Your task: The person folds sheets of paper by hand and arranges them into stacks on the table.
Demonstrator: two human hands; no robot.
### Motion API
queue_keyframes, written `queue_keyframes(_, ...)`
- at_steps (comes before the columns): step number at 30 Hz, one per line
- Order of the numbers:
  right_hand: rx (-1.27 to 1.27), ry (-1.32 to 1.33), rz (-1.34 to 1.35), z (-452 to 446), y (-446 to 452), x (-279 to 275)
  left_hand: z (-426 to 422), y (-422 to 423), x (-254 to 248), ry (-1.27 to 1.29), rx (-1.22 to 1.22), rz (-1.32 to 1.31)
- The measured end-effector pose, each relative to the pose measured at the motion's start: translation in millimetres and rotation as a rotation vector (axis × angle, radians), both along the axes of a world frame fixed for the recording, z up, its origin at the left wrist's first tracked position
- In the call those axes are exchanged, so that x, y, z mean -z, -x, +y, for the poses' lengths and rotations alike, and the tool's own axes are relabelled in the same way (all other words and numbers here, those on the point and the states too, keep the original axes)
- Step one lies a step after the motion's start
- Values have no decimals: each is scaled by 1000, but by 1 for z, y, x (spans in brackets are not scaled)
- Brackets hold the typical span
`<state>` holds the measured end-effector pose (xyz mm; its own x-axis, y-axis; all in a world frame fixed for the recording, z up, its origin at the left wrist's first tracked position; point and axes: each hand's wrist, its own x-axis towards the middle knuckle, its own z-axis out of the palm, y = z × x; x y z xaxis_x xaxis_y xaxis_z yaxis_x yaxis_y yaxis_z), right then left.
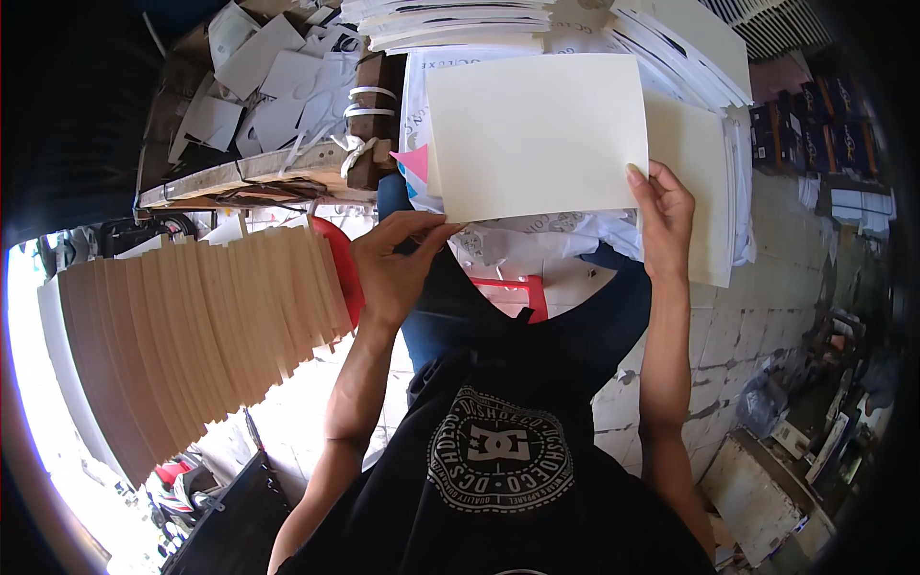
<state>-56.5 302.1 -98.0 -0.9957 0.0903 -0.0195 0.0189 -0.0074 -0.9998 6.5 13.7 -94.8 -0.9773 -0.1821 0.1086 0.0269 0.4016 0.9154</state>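
A cream rectangular sheet (537,134) lies across the middle of the table, its near edge reaching over the table's front edge. My left hand (398,259) pinches its near left corner between thumb and fingertips. My right hand (663,216) grips the right edge near the lower corner, with the thumb on top and the fingers at the side. Beneath the sheet is printed wrapping paper (517,240), crumpled along the front. To the right, larger cream sheets (698,172) lie partly under the sheet. A small pink piece (412,161) shows by its left edge.
Paper stacks (460,27) stand at the back, with more sheets (680,48) back right. A box of white offcuts (278,86) is at back left. A tall stack of tan sheets (201,335) sits on a red stool (335,268) at left.
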Motion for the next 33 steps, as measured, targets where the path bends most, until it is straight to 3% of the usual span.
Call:
queue_keyframes(7, 1, -65, 14, -2, -1, -1, 0, 2, 0, -44, 16, 1)
queue_keyframes(10, 10, -78, 9, -2, 0, -1, -5, 2, 3, -311, -4, -162)
queue_keyframes(18, 34, -120, 17, 1, 1, 4, 4, 2, 8, -289, 20, -355)
queue_keyframes(22, 85, -556, 182, 11, 5, 4, 6, 1, 13, -332, 1, -340)
queue_keyframes(25, 86, -523, 309, 15, 8, 12, 8, 1, 12, -360, -22, -337)
queue_keyframes(33, 66, -460, 250, 16, 7, 17, 9, 2, 12, -384, -10, -320)
